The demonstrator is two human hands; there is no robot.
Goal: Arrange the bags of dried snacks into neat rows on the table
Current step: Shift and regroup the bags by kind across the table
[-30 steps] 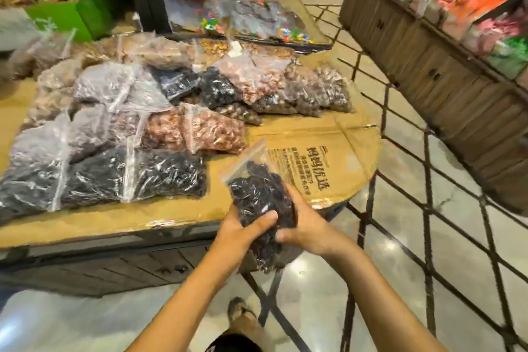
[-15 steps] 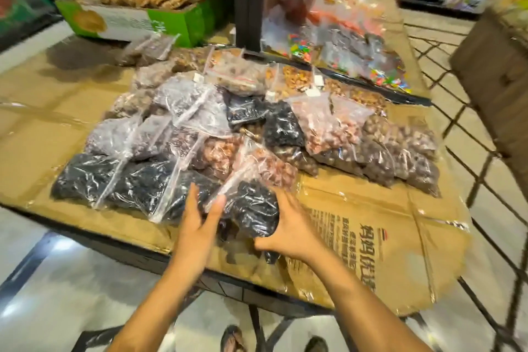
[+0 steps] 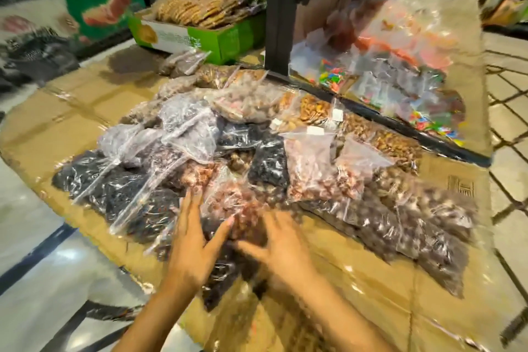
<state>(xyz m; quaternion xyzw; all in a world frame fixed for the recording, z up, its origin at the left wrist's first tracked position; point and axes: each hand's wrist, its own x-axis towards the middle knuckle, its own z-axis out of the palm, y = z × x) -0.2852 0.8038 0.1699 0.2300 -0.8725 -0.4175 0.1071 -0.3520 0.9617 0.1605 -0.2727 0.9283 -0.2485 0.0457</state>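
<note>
**Under both palms: one dark bag at the near edge**

Under the left hand [image 3: 188, 240] and the right hand [image 3: 283, 248], a bag of dark dried fruit [image 3: 225, 274], flat on the cardboard-covered table [image 3: 371, 294] near its front edge. Both hands laid on the bag, fingers spread and fairly straight, curled round nothing. Right hand blurred, so cannot vouch for every finger. Looks like pressing and squaring the bag into place rather than lifting it.

Just left of the left hand, a front row of dark bags [image 3: 114, 194], side by side, already fairly orderly. Just beyond the fingertips, a bag of pinkish-brown snacks [image 3: 231, 203], touching or overlapping the dark one; cannot tell which. Right of the right hand, a slanted line of brown round snacks [image 3: 414, 223], not square with the row on the left. Farther beyond both hands, pale and mixed bags [image 3: 185, 128] heaped over one another, with no rows to speak of. Well beyond those, a green box of biscuits [image 3: 200, 34] and a black post [image 3: 281, 8], apart from the sorting.

Judged partway through, likely under half: near-left row close to done, this bag probably extending it. Left to do: levelling the middle heap and straightening the right-hand line.
</note>
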